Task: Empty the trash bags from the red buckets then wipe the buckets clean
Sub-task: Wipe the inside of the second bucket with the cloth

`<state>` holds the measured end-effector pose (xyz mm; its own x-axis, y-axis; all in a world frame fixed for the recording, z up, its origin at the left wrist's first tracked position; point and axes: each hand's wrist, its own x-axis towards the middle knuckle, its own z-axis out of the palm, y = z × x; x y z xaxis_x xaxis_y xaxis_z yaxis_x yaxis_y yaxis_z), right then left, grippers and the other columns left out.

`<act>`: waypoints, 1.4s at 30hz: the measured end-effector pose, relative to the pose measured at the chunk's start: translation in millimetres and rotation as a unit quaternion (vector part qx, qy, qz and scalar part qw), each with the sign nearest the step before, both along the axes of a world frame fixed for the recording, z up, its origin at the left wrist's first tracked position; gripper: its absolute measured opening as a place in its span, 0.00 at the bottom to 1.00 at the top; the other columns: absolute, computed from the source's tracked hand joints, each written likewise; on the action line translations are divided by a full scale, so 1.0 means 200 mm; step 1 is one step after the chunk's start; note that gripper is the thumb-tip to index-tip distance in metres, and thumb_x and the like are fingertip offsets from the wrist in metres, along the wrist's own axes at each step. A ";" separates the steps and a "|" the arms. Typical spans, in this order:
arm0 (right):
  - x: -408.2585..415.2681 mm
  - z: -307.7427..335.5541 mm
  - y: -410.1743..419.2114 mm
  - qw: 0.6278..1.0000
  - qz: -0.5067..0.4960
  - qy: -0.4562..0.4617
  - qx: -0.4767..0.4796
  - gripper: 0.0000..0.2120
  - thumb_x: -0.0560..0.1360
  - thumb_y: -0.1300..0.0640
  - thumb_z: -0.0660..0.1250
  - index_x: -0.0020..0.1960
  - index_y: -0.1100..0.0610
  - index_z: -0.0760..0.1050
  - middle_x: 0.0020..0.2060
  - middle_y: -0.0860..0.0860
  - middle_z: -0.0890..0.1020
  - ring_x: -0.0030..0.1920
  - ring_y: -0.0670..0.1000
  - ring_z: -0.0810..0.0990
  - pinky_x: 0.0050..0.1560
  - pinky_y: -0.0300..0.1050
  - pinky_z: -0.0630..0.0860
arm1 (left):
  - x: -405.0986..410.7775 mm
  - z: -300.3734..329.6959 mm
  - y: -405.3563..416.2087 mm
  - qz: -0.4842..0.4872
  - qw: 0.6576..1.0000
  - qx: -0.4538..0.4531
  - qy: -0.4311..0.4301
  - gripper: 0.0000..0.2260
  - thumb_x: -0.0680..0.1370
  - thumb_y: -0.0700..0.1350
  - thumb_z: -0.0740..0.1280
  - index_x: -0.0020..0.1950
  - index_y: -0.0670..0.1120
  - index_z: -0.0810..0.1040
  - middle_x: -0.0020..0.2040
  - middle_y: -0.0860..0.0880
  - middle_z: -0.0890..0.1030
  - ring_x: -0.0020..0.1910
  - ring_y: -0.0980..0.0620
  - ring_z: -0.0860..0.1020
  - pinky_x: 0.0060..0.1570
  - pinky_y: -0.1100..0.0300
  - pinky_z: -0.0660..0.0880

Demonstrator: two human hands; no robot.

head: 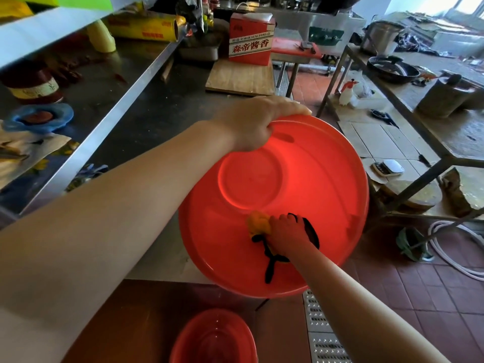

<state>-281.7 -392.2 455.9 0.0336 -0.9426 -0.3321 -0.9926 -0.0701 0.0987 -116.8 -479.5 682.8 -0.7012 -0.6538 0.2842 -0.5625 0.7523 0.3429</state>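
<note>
My left hand (258, 124) grips the rim of the glossy red bucket (301, 179), tilted mid-frame; inside, lower center, my right hand (288, 233) clenches a yellow-and-black cloth (260, 224) against its wall.

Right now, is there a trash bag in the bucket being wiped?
No: the bucket is bare inside, the left hand gripping its rim and the right hand pressing a cloth to its wall.

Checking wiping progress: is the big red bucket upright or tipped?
Tipped: the red bucket shows its inside toward the camera, left hand gripping its rim.
</note>
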 end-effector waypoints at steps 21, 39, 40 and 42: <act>0.06 -0.12 -0.33 0.997 0.006 0.033 0.075 0.22 0.78 0.50 0.60 0.70 0.55 0.64 0.67 0.56 0.71 0.69 0.59 0.66 0.72 0.62 0.59 | 0.03 0.02 -0.03 0.007 0.999 0.050 0.011 0.28 0.78 0.36 0.64 0.74 0.59 0.69 0.72 0.56 0.71 0.68 0.57 0.69 0.53 0.86 0.55; -0.15 0.45 0.38 0.993 0.096 0.064 -0.017 0.25 0.74 0.36 0.62 0.63 0.51 0.72 0.59 0.51 0.76 0.65 0.56 0.72 0.73 0.54 0.56 | 0.05 0.01 -0.01 0.004 0.999 0.052 0.008 0.28 0.79 0.37 0.63 0.73 0.62 0.68 0.70 0.57 0.71 0.62 0.66 0.66 0.50 0.86 0.55; -0.17 0.44 0.40 0.991 0.109 0.065 -0.033 0.26 0.72 0.33 0.63 0.61 0.51 0.74 0.55 0.51 0.78 0.62 0.56 0.75 0.72 0.55 0.60 | 0.05 0.02 -0.01 0.003 0.999 0.051 0.010 0.28 0.78 0.36 0.63 0.73 0.61 0.68 0.70 0.57 0.72 0.61 0.66 0.66 0.48 0.87 0.55; -0.19 0.41 0.44 0.988 0.128 0.062 -0.067 0.29 0.65 0.28 0.64 0.51 0.50 0.79 0.44 0.50 0.82 0.51 0.56 0.81 0.64 0.57 0.71 | 0.05 0.02 -0.01 0.004 0.999 0.048 0.006 0.29 0.78 0.36 0.63 0.73 0.61 0.68 0.71 0.56 0.72 0.64 0.61 0.69 0.50 0.86 0.56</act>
